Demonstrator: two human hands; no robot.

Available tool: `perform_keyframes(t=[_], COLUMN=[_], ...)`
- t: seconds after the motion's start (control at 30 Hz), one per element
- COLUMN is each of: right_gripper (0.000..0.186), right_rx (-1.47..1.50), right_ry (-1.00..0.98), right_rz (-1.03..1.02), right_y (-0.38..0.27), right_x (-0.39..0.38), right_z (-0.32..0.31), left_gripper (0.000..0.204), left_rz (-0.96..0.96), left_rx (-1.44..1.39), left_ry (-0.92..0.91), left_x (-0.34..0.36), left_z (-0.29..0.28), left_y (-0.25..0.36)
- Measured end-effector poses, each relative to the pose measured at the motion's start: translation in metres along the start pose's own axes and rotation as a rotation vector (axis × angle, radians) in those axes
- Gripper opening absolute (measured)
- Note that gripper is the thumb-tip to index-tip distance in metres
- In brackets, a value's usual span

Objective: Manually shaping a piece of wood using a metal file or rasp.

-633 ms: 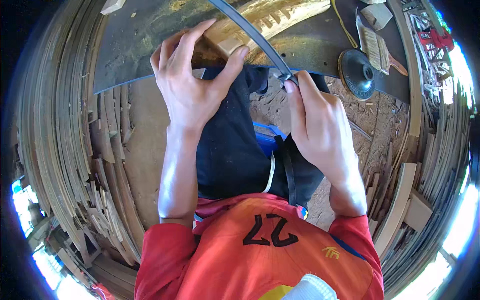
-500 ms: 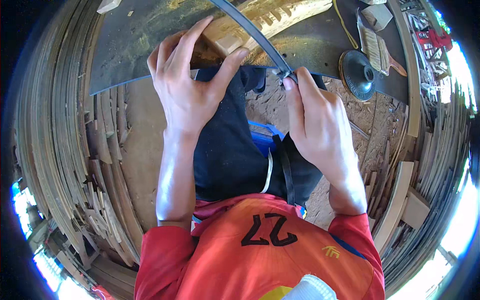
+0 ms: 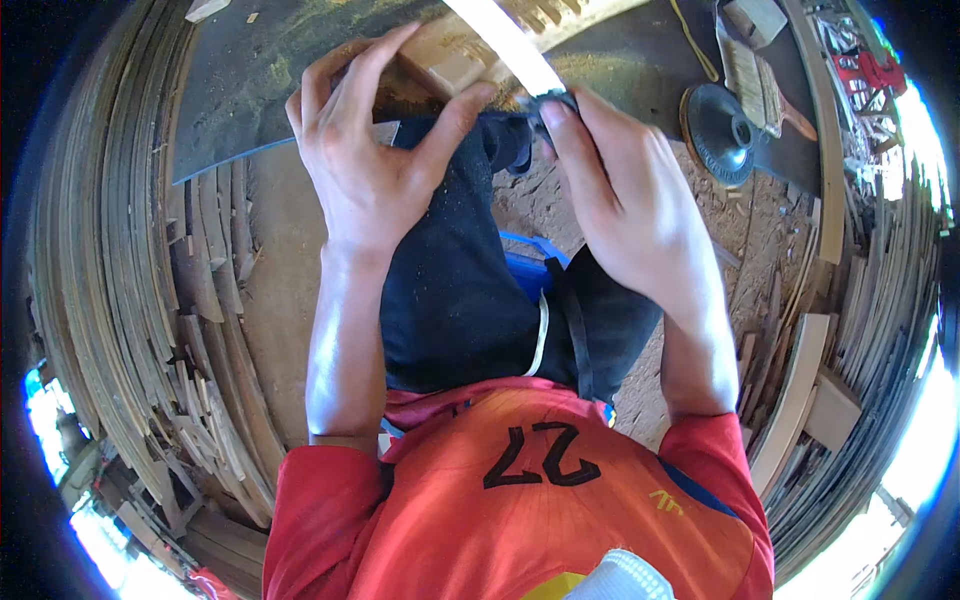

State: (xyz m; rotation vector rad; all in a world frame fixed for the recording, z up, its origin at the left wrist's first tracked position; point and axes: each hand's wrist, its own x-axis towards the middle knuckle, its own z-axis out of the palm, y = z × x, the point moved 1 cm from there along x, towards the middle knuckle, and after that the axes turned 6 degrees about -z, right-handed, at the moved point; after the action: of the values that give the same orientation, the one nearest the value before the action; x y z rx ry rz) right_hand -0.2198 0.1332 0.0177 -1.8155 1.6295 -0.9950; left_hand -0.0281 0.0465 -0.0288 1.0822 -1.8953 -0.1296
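Observation:
A pale carved piece of wood (image 3: 468, 60), with notches cut along its top, lies on the dark work table (image 3: 250, 110). My left hand (image 3: 365, 165) rests at its near end, thumb and fingers curved around it on either side. My right hand (image 3: 630, 175) is closed around the dark, wrapped near end of a long flat metal blade (image 3: 510, 45). That blade slants up to the left across the wood and leaves the picture at the top. Glare whitens its face, so I cannot tell whether it has teeth.
Right of my right hand are a round black disc pad (image 3: 718, 135), a wide brush (image 3: 752, 90), a small wood block (image 3: 757, 20) and a yellow cord (image 3: 697, 40). Stacked wooden strips (image 3: 100, 250) line both sides. My legs (image 3: 450, 300) are below the table edge.
My right hand has shifted up and left with the blade, which has turned so its face catches the light. My left hand has moved slightly left and stays at the wood.

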Motion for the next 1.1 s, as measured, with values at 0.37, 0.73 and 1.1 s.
perform_keyframes(t=[0.37,0.73,1.1], right_gripper=[0.018,0.016,0.02], right_rx=[-0.279,-0.174,-0.39], right_ry=[0.041,-0.026,0.199], right_rz=[-0.095,-0.083,-0.437], right_y=[-0.01,-0.004,0.002], right_x=[0.004,0.003,0.009], right_z=[0.002,-0.008,0.002], left_gripper=[0.053,0.058,0.06], left_rz=[0.045,0.059,0.0], left_rx=[0.009,0.083,0.068], left_ry=[0.027,0.032,-0.042], left_x=[0.001,0.005,0.011], left_z=[0.005,0.002,-0.004], left_y=[-0.002,-0.011,0.002])
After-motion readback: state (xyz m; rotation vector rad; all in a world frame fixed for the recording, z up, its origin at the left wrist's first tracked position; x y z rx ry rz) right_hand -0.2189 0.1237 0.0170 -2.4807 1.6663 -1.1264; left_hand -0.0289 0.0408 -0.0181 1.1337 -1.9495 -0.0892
